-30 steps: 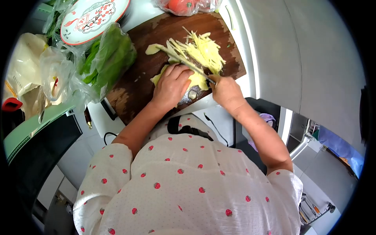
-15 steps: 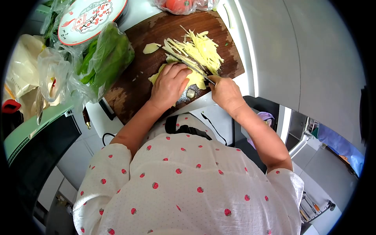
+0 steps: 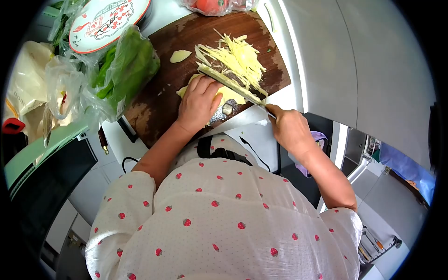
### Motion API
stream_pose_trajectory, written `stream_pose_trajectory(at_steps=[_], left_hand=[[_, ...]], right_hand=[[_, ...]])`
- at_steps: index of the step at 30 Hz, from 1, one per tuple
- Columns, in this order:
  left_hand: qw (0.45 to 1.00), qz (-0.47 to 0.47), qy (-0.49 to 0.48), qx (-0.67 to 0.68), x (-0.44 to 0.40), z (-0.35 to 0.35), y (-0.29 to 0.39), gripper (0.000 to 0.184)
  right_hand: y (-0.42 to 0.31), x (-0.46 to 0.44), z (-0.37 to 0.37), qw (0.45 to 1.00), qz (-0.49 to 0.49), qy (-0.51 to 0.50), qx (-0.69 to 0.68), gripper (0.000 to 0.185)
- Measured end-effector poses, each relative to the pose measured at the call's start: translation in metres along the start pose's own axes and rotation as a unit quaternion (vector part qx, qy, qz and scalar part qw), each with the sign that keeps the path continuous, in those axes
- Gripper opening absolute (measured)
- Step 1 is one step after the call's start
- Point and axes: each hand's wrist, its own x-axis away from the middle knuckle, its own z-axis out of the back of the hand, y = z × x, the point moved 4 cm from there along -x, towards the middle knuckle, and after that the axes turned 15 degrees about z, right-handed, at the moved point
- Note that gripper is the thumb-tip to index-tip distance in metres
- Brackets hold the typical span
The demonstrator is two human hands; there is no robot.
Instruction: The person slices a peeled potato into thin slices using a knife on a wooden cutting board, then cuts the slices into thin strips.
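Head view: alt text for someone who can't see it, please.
A right hand holds a knife beside pale yellow slices under the left hand on a wooden cutting board. Cut strips lie beyond the knife; bagged greens sit left.

Dark wooden cutting board [image 3: 158, 116], pretty worn at the edges, sitting on a white counter [image 3: 161, 16]. Messy heap of pale yellow strips [image 3: 245, 58] on it, one lone slice [image 3: 180, 56] off to the left, overlapping slices [image 3: 231, 94] closer in, plus a small pale chunk [image 3: 227, 108] beside those.
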Motion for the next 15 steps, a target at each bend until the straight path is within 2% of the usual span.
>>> stream_pose_trajectory(at_steps=[5, 8, 9, 11, 15], left_hand=[[1.0, 0.004, -0.006, 0.013, -0.001, 0.0, 0.001, 0.031], [1.0, 0.001, 0.01, 0.011, -0.004, 0.0, -0.001, 0.03], [1.0, -0.001, 0.008, 0.013, -0.001, 0.0, 0.001, 0.029], [0.999, 0.001, -0.001, 0.032, -0.002, -0.001, 0.0, 0.029], [0.999, 0.001, 0.01, 0.032, 0.001, 0.001, 0.0, 0.028]], right_hand=[[0.003, -0.04, -0.026, 1.0, 0.021, -0.002, 0.016, 0.026], [-0.002, -0.059, -0.031, 0.998, 0.03, 0.044, -0.014, 0.027], [0.002, -0.06, -0.032, 0.995, 0.051, 0.077, -0.032, 0.026], [0.008, -0.052, -0.028, 0.995, 0.035, 0.081, -0.045, 0.026], [0.002, -0.016, -0.009, 0.998, 0.032, 0.046, -0.032, 0.025]])
